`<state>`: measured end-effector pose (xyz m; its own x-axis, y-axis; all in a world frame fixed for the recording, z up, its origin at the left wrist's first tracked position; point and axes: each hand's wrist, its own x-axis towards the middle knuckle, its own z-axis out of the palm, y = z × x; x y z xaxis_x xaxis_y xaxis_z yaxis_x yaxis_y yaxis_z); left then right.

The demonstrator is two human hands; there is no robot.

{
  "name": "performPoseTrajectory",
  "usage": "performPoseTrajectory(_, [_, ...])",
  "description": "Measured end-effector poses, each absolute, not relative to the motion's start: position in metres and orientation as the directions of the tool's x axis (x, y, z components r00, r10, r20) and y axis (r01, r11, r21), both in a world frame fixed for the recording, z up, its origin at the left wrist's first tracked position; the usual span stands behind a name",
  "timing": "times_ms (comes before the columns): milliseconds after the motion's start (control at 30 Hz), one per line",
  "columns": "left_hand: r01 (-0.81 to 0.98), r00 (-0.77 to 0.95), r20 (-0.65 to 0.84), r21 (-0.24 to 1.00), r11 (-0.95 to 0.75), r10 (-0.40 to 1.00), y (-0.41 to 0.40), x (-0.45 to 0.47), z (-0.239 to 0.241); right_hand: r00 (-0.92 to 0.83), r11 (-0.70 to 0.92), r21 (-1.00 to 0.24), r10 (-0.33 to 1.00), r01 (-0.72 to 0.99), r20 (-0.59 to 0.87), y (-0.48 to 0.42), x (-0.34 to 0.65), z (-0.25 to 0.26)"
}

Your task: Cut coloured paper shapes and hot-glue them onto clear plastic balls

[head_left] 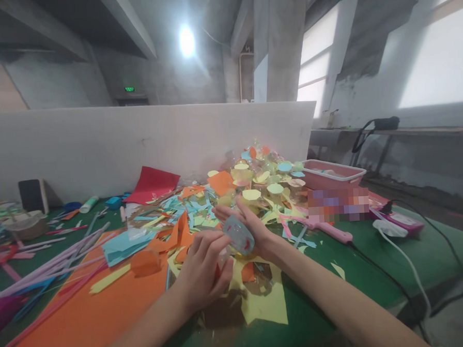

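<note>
Over the near middle of the table, my left hand (207, 265) is curled around a clear plastic ornament with a light-blue round base (238, 235). Small red marks show on that base, and the part under my left fingers is mostly hidden. My right hand (253, 224) has its fingers stretched out, its palm against or just behind the blue base. Below both hands lies a yellow paper sheet (269, 306), with a small orange paper piece (247, 272) on it. Beyond them stand several clear domes with coloured paper discs (252, 194).
A pink hot glue gun (331, 231) with a black cord lies to the right. Behind it stands a pink basket (333, 181). Orange paper (118, 309), a light-blue paper stack (126, 246) and purple strips (61, 265) spread left. A white board (136, 142) closes off the back.
</note>
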<state>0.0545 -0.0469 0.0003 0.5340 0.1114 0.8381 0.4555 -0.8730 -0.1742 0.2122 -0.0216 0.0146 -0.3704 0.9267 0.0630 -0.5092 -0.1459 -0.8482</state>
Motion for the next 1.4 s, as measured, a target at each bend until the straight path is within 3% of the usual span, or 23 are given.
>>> performPoseTrajectory(467, [0.472, 0.528, 0.844, -0.197, -0.860, 0.096, -0.047, 0.052, 0.003, -0.502, -0.200, -0.871, 0.863, -0.450, 0.061, -0.023, 0.208, 0.015])
performPoseTrajectory(667, [0.454, 0.532, 0.846, -0.243, -0.857, 0.042, -0.047, 0.051, 0.004, -0.434, -0.171, -0.873, 0.900, -0.457, 0.051, -0.023, 0.216, 0.016])
performPoseTrajectory(833, [0.474, 0.521, 0.852, -0.236, -0.848, 0.055, -0.047, 0.053, 0.003, -0.509, -0.180, -0.883, 0.858, -0.433, 0.075, -0.025, 0.209, 0.016])
performPoseTrajectory(1067, [0.533, 0.519, 0.852, -0.260, -0.805, 0.068, -0.045, 0.052, 0.005, -0.360, -0.174, -0.857, 0.933, -0.486, 0.014, -0.020, 0.220, 0.016])
performPoseTrajectory(1400, [0.553, 0.547, 0.830, -0.260, -0.792, 0.110, -0.039, 0.055, 0.002, -0.376, -0.241, -0.817, 0.926, -0.523, -0.033, -0.020, 0.213, 0.016])
